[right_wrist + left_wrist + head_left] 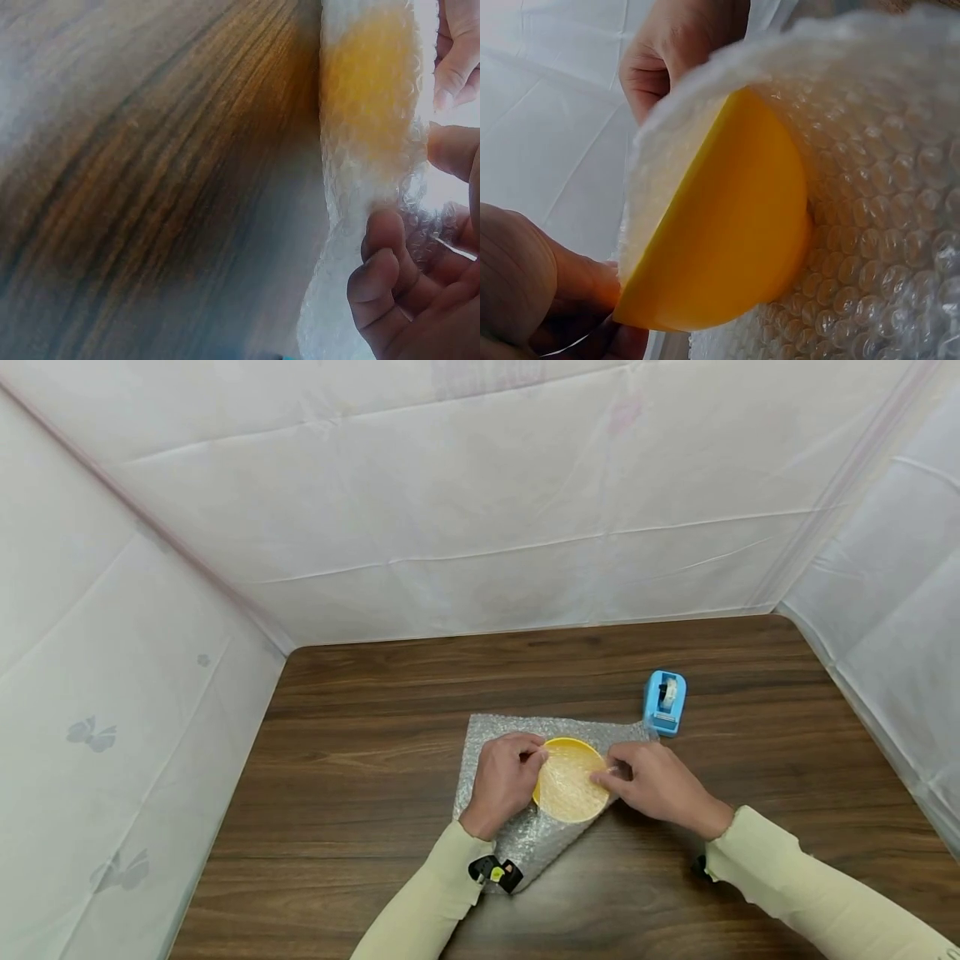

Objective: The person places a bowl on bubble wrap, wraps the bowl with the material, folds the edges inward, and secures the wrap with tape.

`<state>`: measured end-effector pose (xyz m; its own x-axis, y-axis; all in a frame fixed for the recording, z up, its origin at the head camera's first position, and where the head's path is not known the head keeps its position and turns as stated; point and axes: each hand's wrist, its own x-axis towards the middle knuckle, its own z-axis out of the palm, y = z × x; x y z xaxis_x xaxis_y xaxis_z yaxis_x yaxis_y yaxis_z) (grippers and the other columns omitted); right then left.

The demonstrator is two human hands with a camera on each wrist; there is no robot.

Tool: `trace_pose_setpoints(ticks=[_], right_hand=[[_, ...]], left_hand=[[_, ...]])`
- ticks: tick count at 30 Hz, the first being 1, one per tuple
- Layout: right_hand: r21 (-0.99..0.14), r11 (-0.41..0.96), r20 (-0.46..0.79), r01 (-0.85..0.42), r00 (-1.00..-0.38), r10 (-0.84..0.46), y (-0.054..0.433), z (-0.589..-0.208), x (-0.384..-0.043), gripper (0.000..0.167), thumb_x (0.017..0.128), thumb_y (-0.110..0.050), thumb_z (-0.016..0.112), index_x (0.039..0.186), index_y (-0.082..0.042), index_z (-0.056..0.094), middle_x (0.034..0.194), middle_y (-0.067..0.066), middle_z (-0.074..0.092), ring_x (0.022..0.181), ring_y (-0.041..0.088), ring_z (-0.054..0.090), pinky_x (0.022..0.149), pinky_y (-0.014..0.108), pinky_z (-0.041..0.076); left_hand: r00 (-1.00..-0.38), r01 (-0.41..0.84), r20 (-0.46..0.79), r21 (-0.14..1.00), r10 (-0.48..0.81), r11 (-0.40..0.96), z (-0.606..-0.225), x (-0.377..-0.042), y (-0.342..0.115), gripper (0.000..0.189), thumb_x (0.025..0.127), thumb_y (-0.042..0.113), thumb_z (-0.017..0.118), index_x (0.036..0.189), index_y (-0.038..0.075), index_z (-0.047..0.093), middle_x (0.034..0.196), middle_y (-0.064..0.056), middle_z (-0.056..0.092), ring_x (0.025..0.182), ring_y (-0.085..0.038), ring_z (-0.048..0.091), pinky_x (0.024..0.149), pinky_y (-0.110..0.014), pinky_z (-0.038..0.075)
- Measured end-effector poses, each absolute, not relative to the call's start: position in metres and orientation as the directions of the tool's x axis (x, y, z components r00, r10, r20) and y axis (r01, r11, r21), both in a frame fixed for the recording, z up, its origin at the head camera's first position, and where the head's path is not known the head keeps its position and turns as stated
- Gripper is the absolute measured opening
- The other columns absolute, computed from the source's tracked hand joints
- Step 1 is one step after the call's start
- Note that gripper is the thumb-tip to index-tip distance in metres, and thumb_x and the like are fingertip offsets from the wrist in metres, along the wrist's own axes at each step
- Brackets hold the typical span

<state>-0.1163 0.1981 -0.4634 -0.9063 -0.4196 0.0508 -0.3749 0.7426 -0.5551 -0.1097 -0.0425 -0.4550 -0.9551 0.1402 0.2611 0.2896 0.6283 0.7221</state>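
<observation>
A yellow bowl [727, 225] sits on a sheet of bubble wrap [480, 735], with part of the sheet folded up over the bowl's mouth. My left hand [501, 785] pinches the bowl's left rim together with the edge of the wrap. On the other side my right hand [660, 781] grips the folded wrap between thumb and fingers. In the right wrist view, the bowl [371, 82] shows through the wrap, and the fingers of my right hand [420, 292] curl around its bunched edge.
A blue tape dispenser [664, 702] stands behind my right hand, at the wrap's far right corner. All of this lies on a dark wooden table [345, 760]. White sheeting [450, 527] hangs along the back and both sides.
</observation>
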Motion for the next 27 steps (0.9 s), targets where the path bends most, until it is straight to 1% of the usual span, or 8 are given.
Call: trace_pose_setpoints(ticks=[5,10,14,16,18,21,25,27], right_hand=[[-0.563,0.753,0.040,-0.340,-0.921,-0.387,0.201,-0.464,-0.116,0.022,0.094,-0.037,0.077,0.087,-0.019,0.069,0.068,-0.010,0.053,0.060,0.003,0.045,0.052,0.021,0.038],[-0.611,0.738,0.061,-0.285,-0.947,-0.315,0.213,-0.461,-0.116,0.026,0.099,-0.035,0.072,0.108,-0.011,0.071,0.082,-0.002,0.064,0.063,0.007,0.050,0.053,0.024,0.044],[-0.631,0.748,0.085,-0.205,-0.977,-0.195,0.230,-0.455,-0.121,0.023,0.104,-0.027,0.065,0.113,-0.006,0.067,0.090,0.007,0.068,0.066,0.012,0.056,0.056,0.027,0.046],[-0.634,0.760,0.070,-0.143,-0.989,-0.128,0.238,-0.452,-0.125,0.023,0.104,-0.025,0.062,0.113,-0.005,0.067,0.091,0.010,0.070,0.070,0.014,0.059,0.059,0.028,0.047],[-0.638,0.766,0.023,-0.079,-0.996,-0.084,0.245,-0.450,-0.130,0.025,0.104,-0.026,0.061,0.112,-0.002,0.066,0.091,0.011,0.071,0.073,0.016,0.061,0.062,0.029,0.047],[-0.659,0.752,-0.114,0.024,-0.991,-0.069,0.252,-0.450,-0.137,0.031,0.105,-0.029,0.058,0.112,0.001,0.065,0.087,0.010,0.072,0.074,0.017,0.064,0.063,0.031,0.049],[-0.714,0.682,-0.296,0.156,-0.951,-0.093,0.255,-0.456,-0.141,0.035,0.106,-0.028,0.055,0.112,0.005,0.066,0.088,0.012,0.072,0.072,0.015,0.069,0.063,0.031,0.058],[-0.742,0.642,-0.336,0.192,-0.936,-0.109,0.254,-0.460,-0.142,0.034,0.107,-0.025,0.054,0.112,0.007,0.067,0.090,0.014,0.072,0.072,0.014,0.070,0.065,0.031,0.061]], left_hand=[[-0.952,0.292,0.281,0.711,0.122,0.640,-0.456,-0.109,-0.041,0.015,0.093,0.007,0.074,0.082,0.005,0.082,0.102,-0.008,0.081,0.094,-0.022,0.078,0.076,-0.030,0.061],[-0.945,0.300,0.307,0.693,0.108,0.656,-0.458,-0.109,-0.039,0.016,0.093,0.006,0.074,0.079,0.005,0.082,0.100,-0.007,0.082,0.093,-0.021,0.078,0.076,-0.031,0.062],[-0.943,0.303,0.317,0.690,0.102,0.658,-0.459,-0.109,-0.039,0.016,0.092,0.006,0.074,0.078,0.006,0.081,0.099,-0.007,0.082,0.091,-0.020,0.078,0.075,-0.030,0.061],[-0.946,0.294,0.310,0.693,0.096,0.658,-0.459,-0.109,-0.039,0.016,0.092,0.007,0.075,0.078,0.007,0.081,0.098,-0.006,0.082,0.090,-0.020,0.078,0.074,-0.029,0.061],[-0.952,0.277,0.294,0.703,0.088,0.655,-0.458,-0.108,-0.039,0.015,0.092,0.008,0.075,0.078,0.007,0.082,0.099,-0.006,0.082,0.089,-0.020,0.077,0.073,-0.028,0.061],[-0.959,0.256,0.273,0.712,0.078,0.654,-0.457,-0.107,-0.039,0.015,0.092,0.008,0.076,0.079,0.007,0.082,0.099,-0.006,0.082,0.088,-0.019,0.077,0.072,-0.026,0.060],[-0.967,0.228,0.247,0.725,0.064,0.649,-0.457,-0.105,-0.039,0.015,0.092,0.008,0.075,0.078,0.008,0.082,0.098,-0.006,0.081,0.086,-0.019,0.077,0.070,-0.024,0.059],[-0.971,0.212,0.230,0.733,0.057,0.646,-0.457,-0.105,-0.039,0.015,0.092,0.009,0.075,0.078,0.008,0.081,0.098,-0.005,0.081,0.086,-0.019,0.077,0.070,-0.023,0.058]])
